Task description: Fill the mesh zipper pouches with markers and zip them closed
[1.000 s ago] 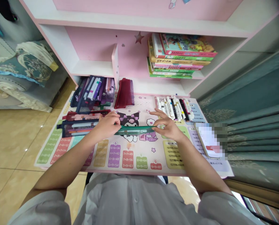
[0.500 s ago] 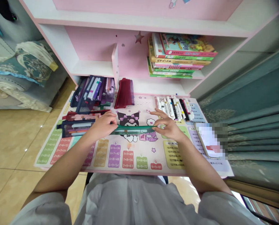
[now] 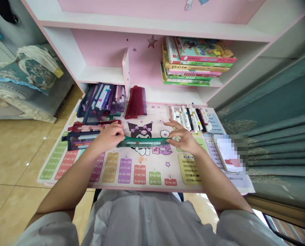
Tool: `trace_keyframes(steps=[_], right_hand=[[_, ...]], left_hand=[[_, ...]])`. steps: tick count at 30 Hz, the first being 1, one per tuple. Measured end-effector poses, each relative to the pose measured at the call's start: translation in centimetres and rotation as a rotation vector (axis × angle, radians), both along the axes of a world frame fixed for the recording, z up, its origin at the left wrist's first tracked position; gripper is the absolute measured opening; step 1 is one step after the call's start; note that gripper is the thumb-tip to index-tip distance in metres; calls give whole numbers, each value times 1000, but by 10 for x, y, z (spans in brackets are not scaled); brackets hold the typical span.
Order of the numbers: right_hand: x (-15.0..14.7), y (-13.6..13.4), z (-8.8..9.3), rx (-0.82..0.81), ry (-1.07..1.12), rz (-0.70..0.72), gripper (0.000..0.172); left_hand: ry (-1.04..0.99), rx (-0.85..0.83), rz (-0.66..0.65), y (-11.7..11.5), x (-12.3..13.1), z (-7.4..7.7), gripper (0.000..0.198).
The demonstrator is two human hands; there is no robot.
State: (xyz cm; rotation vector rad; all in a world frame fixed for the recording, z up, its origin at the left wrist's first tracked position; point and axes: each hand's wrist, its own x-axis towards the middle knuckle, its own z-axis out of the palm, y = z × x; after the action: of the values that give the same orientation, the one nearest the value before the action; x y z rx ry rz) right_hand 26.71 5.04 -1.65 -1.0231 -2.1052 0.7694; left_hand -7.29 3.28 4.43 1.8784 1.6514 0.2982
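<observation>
A green mesh zip pouch (image 3: 144, 143) with pens inside is stretched level above the desk mat. My left hand (image 3: 109, 135) pinches the zipper edge at its left end; whether a zip pull is between the fingertips I cannot make out. At the right end, thumb and forefinger of my right hand (image 3: 184, 138) grip the corner, the other fingers raised. Close to my left hand lie a dark blue mesh pouch (image 3: 77, 140) with pens and a red mesh pouch (image 3: 87, 126) with pink pens.
More filled mesh pouches (image 3: 101, 99) are piled at the back left, beside dark red pouches (image 3: 136, 102). Loose markers (image 3: 190, 118) lie in a row at the back right. A phone (image 3: 225, 152) rests near the right edge. Stacked books (image 3: 193, 65) fill part of the shelf.
My left hand has slid a little to the left along the zipper edge, uncovering more of the green pouch's left end. My right hand has stayed in place.
</observation>
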Motion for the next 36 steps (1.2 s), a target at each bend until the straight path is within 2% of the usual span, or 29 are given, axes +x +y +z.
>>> trace_keyframes(steps=[21,29,36], right_hand=[[1,-1,4,-11,-18,-11,12],[3,1,2,5,-20,-12,10],[3,1,-1,10,0,4,11]], left_hand=[[-21,-13,32,0,-15,1,14],[14,22,106,-1,-23,2,15],[6,53,112,3,-28,-3,15]])
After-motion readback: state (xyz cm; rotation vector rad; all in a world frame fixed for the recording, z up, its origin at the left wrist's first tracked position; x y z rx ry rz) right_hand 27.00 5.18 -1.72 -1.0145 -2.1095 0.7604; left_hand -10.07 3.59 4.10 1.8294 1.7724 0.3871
